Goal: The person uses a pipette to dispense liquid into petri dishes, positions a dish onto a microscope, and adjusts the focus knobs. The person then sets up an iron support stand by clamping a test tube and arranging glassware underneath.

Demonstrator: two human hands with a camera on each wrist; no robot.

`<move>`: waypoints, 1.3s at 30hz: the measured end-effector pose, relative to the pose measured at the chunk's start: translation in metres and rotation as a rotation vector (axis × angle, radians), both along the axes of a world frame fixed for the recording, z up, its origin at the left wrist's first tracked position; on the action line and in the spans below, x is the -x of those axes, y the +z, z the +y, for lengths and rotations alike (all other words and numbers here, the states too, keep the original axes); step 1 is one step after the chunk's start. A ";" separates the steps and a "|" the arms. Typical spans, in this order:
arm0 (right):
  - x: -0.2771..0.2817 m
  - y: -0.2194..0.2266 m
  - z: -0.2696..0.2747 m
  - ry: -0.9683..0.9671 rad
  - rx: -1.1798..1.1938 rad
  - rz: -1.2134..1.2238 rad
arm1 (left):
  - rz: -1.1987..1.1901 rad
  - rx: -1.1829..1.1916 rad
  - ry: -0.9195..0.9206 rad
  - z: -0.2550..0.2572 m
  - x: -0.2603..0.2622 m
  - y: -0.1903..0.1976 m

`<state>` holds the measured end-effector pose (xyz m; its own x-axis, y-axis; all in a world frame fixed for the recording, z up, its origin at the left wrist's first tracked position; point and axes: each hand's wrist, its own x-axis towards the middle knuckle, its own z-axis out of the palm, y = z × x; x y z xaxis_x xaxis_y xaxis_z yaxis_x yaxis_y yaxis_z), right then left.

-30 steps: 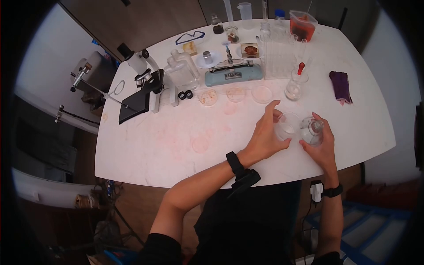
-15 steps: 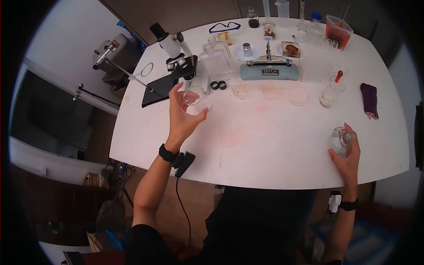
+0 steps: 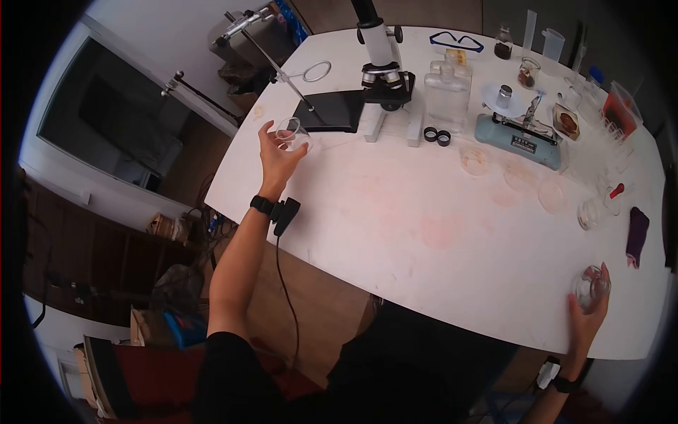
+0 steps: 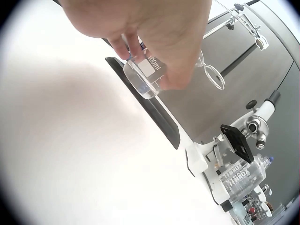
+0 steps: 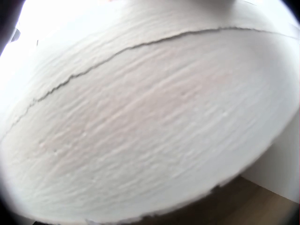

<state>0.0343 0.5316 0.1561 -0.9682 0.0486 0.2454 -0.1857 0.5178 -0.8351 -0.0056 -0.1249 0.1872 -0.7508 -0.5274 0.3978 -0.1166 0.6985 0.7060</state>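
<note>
At the left side of the white table, my left hand (image 3: 280, 161) grips a clear glass beaker (image 3: 286, 132), with thumb and fingers around its wall. The left wrist view shows the beaker (image 4: 144, 77) upright, marked 100ml, close beside the black base (image 4: 159, 123) of the ring stand. Far to the right, near the table's front edge, my right hand (image 3: 587, 321) holds a clear glass flask (image 3: 589, 288) between thumb and fingers. That flask does not show in the right wrist view, which takes in mostly the tabletop.
Beyond the left hand stand the ring stand (image 3: 311, 106) and a microscope (image 3: 381, 60). Clear bottles (image 3: 448, 95), a blue balance (image 3: 519, 140) and petri dishes (image 3: 474, 161) line the back. A small flask (image 3: 587, 213) and a purple cloth (image 3: 637, 237) lie toward the right.
My left hand has carried the beaker from beside the flask over to the table's left side. The head view has turned left. My right hand keeps its hold on the flask.
</note>
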 end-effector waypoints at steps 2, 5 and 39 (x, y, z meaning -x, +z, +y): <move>0.000 0.001 -0.001 -0.003 -0.007 -0.003 | 0.003 -0.008 0.023 -0.007 0.002 0.000; 0.001 -0.001 0.001 0.007 -0.009 0.003 | -0.022 -0.003 0.041 -0.017 0.003 -0.001; 0.002 -0.012 0.013 0.006 -0.145 0.035 | -0.003 -0.125 -0.011 -0.053 0.003 -0.023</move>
<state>0.0327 0.5450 0.1444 -0.9591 0.0049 0.2831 -0.2165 0.6315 -0.7446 -0.0089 -0.1780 0.1643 -0.7576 -0.5647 0.3272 -0.1115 0.6060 0.7876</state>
